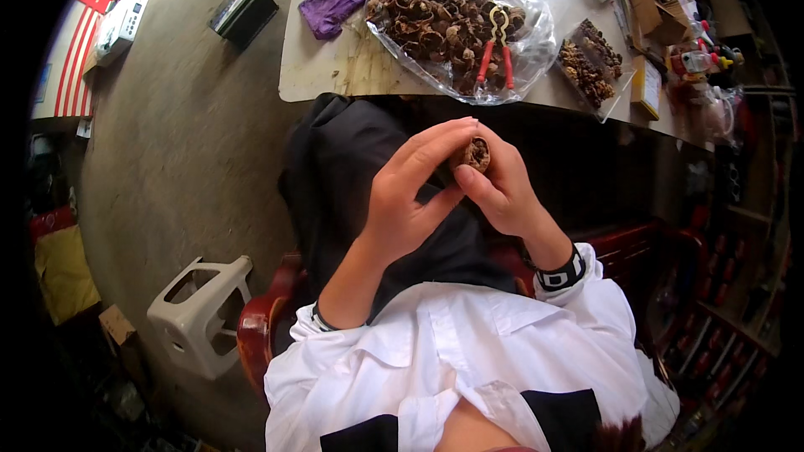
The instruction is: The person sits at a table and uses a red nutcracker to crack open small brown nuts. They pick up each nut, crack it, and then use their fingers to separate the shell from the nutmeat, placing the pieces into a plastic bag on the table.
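A partly opened walnut (477, 154), its broken side showing, is held between both hands above my lap. My left hand (414, 182) curves around it from the left, fingers over its top. On the right, my right hand (502, 182) grips it with the thumb at its lower edge. Beyond the hands, a clear plastic bag (541, 66) on the table holds many walnut shells (427, 19). A nutcracker with red handles (496, 50) lies on those shells. Right of the bag, walnut kernels (584, 69) lie on a clear plastic sheet or bag.
A purple cloth (336, 3) lies on the white table (314, 75). Yellow box (647, 88), open cardboard box (659, 12) and bottles (694, 61) crowd the right side. On the floor at left stand a plastic stool (201, 320) and a black battery-like box (245, 16).
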Demonstrator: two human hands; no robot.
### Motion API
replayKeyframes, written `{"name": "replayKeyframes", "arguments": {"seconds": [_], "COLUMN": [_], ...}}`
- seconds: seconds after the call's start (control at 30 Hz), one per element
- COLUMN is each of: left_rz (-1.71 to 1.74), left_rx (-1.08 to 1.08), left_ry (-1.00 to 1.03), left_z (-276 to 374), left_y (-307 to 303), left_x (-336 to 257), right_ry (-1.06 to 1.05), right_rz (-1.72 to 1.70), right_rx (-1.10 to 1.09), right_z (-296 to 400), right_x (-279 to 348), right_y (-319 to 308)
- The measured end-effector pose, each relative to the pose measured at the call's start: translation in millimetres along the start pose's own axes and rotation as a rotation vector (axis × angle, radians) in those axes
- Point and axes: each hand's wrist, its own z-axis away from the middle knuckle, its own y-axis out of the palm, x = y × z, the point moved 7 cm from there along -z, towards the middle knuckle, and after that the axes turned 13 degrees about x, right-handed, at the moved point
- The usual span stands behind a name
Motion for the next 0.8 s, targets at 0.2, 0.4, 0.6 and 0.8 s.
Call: {"name": "replayKeyframes", "arguments": {"seconds": [0.2,0.4,0.6,0.8], "left_rz": [0.024,-0.016,-0.026,-0.022], "left_rx": [0.008,0.118,0.062,-0.011], "left_ry": [0.022,0.058,0.103,0.074], "left_z": [12,9,18,23], "left_y": [-5,-2,5,10], "left_x": [2,-13,-15,-15], "right_ry": [0.025,-0.192,-0.279,-0.261], "right_rz": [0.212,0.442,0.383,0.3], "right_rx": [0.037,0.023,0.019,-0.012], "right_z": [2,14,17,22], "right_x": [5,12,18,14], "right_y": [0,0,6,9]}}
